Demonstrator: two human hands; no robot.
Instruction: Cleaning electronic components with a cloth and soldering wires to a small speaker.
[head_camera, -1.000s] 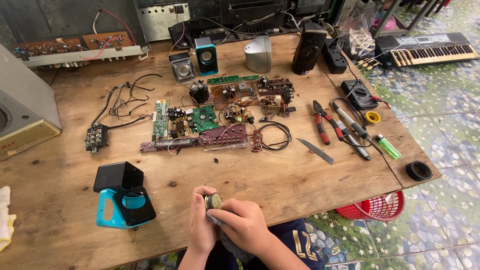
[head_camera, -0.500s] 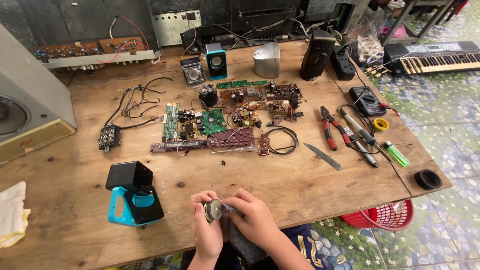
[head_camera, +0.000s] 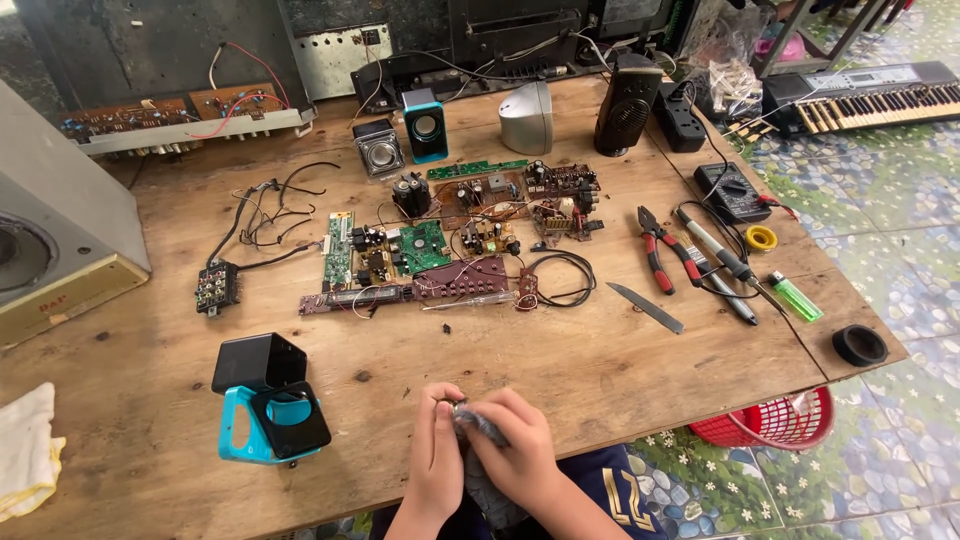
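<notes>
Both my hands are together over the near edge of the wooden table (head_camera: 600, 370). My left hand (head_camera: 435, 465) cups a small round metal part (head_camera: 458, 408), now almost hidden. My right hand (head_camera: 518, 450) presses a grey cloth (head_camera: 482, 428) over that part; the cloth hangs down between my wrists. A blue and black small speaker housing (head_camera: 270, 410) stands a hand's width to the left of my hands.
Several circuit boards (head_camera: 430, 245) with wires lie mid-table. Red-handled pliers (head_camera: 655, 250), a knife blade (head_camera: 645, 307), a green lighter (head_camera: 795, 296) and a black ring (head_camera: 859, 345) lie right. A large grey speaker cabinet (head_camera: 50, 240) stands left, a red basket (head_camera: 770, 420) below the table's right edge.
The round part was bare in my left hand; now the grey cloth in my right hand covers it. The view shifted slightly, and my hands stay at the table's near edge.
</notes>
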